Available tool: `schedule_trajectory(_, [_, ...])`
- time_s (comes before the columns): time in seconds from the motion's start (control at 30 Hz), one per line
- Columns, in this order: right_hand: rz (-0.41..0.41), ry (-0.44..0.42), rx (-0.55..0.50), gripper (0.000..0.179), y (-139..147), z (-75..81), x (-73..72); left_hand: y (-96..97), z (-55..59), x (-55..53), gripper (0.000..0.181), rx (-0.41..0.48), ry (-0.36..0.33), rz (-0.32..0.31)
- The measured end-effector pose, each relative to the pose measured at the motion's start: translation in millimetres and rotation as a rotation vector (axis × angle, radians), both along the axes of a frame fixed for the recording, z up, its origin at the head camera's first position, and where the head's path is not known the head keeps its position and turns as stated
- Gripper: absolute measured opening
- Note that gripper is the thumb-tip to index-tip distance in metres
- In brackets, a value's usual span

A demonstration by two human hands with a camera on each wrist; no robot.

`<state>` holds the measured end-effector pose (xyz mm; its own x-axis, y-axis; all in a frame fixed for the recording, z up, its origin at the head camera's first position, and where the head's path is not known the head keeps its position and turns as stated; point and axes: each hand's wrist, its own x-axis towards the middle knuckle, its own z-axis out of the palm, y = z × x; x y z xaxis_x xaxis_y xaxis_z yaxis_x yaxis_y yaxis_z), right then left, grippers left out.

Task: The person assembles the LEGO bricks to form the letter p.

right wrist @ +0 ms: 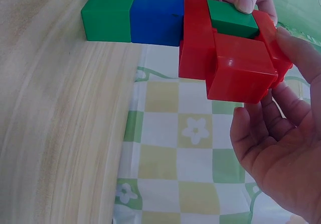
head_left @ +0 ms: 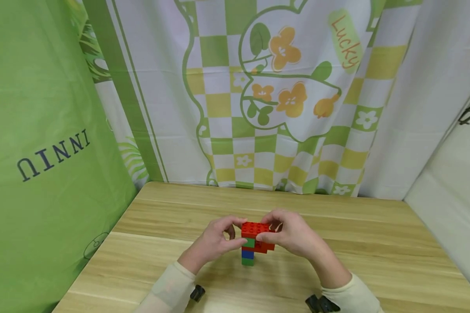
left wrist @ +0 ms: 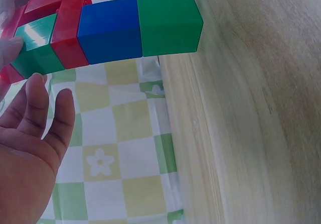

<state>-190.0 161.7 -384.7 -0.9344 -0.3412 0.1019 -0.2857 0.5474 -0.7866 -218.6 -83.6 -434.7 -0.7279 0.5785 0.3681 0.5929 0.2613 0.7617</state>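
A small tower of toy building bricks stands upright on the table. Its lowest green brick carries a blue brick and a thinner red brick. Above these, an upper green brick and a red brick sit side by side under a studded red top brick. My left hand pinches the upper part from the left, thumb on the upper green brick. From the right, my right hand grips the red top brick with its thumb at the near side; its other fingertips are partly hidden.
The wooden table extends around the tower. A checked, flower-patterned curtain hangs along its far edge, with a green cloth at left and a white panel at right. Black straps show near the wrists.
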Motion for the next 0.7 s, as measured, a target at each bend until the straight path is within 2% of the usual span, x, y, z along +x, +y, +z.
schedule_trajectory(0.3, [-0.008, -0.021, -0.017, 0.032, 0.2, -2.4, 0.5, -1.3, -0.3, -0.1, 0.038, 0.022, 0.01, -0.018])
schedule_trajectory(0.7, [-0.011, 0.003, 0.002, 0.034, 0.4, -2.2, -1.1, -2.8, -0.5, -5.6, 0.039, -0.01, 0.021, -0.021])
